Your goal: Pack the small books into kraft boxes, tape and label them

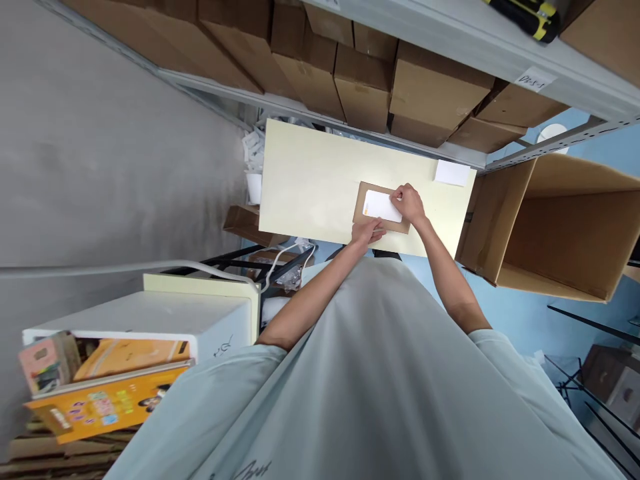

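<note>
A flat brown cardboard piece (357, 209) lies near the front edge of the pale yellow table (305, 180). On it is a white card (381, 205) with a small orange mark at its left end. My left hand (368, 231) rests on the cardboard's lower edge, its fingers stretched out. At the card's right end, my right hand (407, 201) has its fingers closed in a pinch; what they hold, if anything, is too small to tell.
A stack of white paper (452, 173) sits at the table's right back corner. Beyond the table, a shelf holds brown boxes (363, 87). An open carton (565, 233) stands to the right. At lower left is a white bin (220, 327) with orange packages.
</note>
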The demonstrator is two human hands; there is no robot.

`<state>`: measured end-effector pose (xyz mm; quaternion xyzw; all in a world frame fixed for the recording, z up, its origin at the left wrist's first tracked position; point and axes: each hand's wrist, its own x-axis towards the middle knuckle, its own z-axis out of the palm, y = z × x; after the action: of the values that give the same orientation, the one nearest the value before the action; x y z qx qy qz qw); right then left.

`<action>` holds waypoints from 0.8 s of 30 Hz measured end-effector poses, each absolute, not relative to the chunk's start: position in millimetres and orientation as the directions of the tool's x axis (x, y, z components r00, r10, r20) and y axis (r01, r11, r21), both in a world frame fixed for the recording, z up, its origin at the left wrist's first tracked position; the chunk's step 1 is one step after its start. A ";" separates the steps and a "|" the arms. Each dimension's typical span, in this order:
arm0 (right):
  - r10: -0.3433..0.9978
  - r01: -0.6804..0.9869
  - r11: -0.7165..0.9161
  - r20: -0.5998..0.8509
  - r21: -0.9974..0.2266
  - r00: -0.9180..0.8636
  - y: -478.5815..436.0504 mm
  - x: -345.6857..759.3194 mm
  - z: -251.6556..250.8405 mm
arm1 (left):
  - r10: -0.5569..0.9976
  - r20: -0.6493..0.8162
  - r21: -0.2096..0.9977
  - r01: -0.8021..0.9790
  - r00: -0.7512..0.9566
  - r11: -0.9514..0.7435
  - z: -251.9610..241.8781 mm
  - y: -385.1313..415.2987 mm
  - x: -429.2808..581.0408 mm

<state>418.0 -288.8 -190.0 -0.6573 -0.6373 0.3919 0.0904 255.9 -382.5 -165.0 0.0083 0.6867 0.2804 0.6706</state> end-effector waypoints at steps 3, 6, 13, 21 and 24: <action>0.911 0.833 -0.157 -0.404 -0.531 -0.086 -292.5 415.9 -184.0 | 0.442 -0.896 0.439 -0.257 -0.050 0.861 -164.0 -384.8 248.9; 0.935 0.899 -0.143 -0.356 -0.414 -0.015 -301.8 415.1 -169.7 | 0.620 -0.781 0.624 -0.062 -0.067 0.779 -163.7 -384.8 234.0; 0.946 0.912 0.083 -0.257 -0.401 -0.199 -358.2 382.2 -155.3 | 0.946 -0.183 0.803 0.595 0.266 -0.012 -177.2 -365.8 209.6; 0.947 0.949 -0.012 -0.310 -0.314 -0.090 -396.7 403.0 -189.6 | 0.874 -0.227 0.576 0.783 0.430 -0.236 -197.1 -354.4 191.8; 0.949 0.957 -0.064 -0.314 -0.281 -0.029 -400.8 416.0 -186.9 | 0.880 -0.216 0.560 0.792 0.423 -0.244 -194.9 -352.0 185.0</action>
<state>416.0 -400.8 -186.9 -0.6969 -0.6840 0.2156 -0.0096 185.0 -352.0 -194.9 0.7853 0.5322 0.0711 0.3081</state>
